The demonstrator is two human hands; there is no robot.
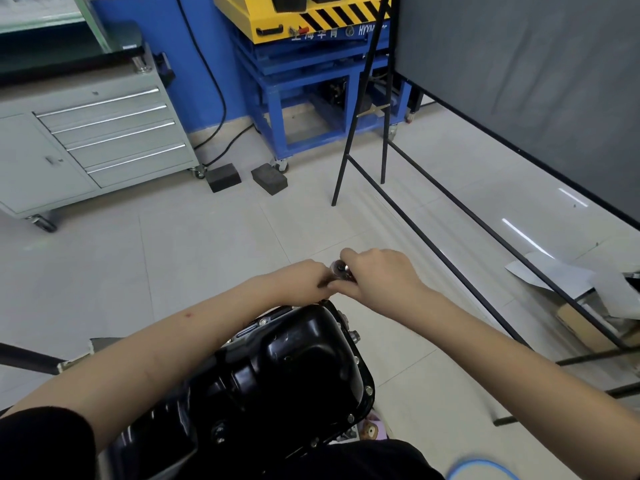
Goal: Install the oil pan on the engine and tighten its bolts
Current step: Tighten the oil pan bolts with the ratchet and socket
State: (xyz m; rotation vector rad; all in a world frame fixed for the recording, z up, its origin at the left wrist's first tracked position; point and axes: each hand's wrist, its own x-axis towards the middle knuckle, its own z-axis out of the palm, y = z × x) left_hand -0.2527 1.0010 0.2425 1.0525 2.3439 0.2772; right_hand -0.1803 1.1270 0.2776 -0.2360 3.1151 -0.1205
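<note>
The glossy black oil pan (pixel 294 362) sits on the engine below me, with bolts (pixel 368 389) along its right flange. Just past its far end both my hands meet on a metal ratchet wrench (pixel 341 270). My right hand (pixel 381 275) grips its handle, knuckles up. My left hand (pixel 308 277) holds the wrench at the head from the left side. The socket and the bolt under it are hidden by my fingers.
A grey drawer cabinet (pixel 104 133) stands at the left. Two black blocks (pixel 225 177) lie on the tiled floor by a blue and yellow lift stand (pixel 311 81). A black frame (pixel 433 244) with a dark panel runs along the right, cardboard (pixel 581 317) beneath it.
</note>
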